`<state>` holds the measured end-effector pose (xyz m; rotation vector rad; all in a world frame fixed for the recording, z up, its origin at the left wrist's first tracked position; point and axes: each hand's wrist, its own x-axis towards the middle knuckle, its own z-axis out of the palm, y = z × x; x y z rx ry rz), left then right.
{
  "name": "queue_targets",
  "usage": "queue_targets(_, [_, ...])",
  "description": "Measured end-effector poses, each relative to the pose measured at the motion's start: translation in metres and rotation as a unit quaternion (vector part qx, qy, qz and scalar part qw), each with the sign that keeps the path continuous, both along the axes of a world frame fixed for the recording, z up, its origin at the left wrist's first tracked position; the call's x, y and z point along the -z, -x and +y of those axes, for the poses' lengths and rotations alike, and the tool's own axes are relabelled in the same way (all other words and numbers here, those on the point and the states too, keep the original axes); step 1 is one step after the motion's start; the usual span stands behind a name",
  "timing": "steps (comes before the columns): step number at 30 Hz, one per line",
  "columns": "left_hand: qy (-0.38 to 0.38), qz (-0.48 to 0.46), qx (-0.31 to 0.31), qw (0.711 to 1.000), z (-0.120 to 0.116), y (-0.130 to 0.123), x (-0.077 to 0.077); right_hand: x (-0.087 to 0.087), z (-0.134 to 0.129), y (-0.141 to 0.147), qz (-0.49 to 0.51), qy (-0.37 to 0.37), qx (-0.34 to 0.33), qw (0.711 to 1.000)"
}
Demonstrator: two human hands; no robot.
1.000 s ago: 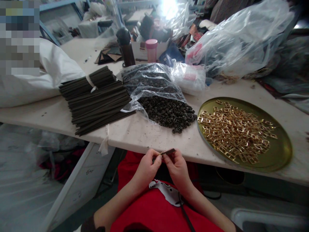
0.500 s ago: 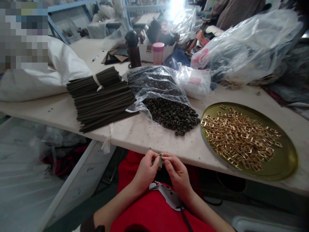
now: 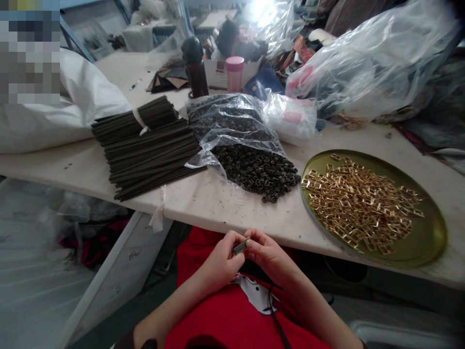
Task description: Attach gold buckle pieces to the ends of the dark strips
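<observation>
pale worktbl (image 3: 196,206) across ctr, bright light (image 3: 262,7) at back, blue frame (image 3: 77,39) upper L, dark flr (image 3: 121,315) below

Small dark strip (image 3: 239,247) — a short, narrow piece, greyish along its visible face, with a paler, faintly golden edge towards its right end. It lies at a tilt, the right end higher than the left, pinched between the fingers of the left hand (image 3: 225,256) and the right hand (image 3: 267,252) — just in front of the near edge of the desk (image 3: 203,208). The fingers partly cover it; its full outline cannot be told.
</observation>
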<state>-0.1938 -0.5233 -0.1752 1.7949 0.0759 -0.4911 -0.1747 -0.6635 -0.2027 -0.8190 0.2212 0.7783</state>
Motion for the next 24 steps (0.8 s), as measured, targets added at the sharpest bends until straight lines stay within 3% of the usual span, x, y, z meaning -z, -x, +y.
queue_targets(4, [0.010,0.011,0.012,1.000,0.001,-0.001,-0.001,-0.004,-0.001,-0.005,0.016,0.002,-0.017,1.000])
queue_targets(12, [-0.011,-0.012,0.058,0.998,0.006,-0.002,-0.007,0.008,-0.004,-0.005,-0.024,0.025,-0.032,0.999])
queue_targets(18, [-0.035,-0.022,0.046,0.998,0.006,-0.002,-0.004,0.003,-0.004,-0.006,-0.077,0.096,-0.012,0.992])
queue_targets(24, [-0.032,-0.025,0.043,0.998,0.005,-0.004,-0.006,0.002,-0.008,-0.006,-0.075,0.077,-0.030,0.994])
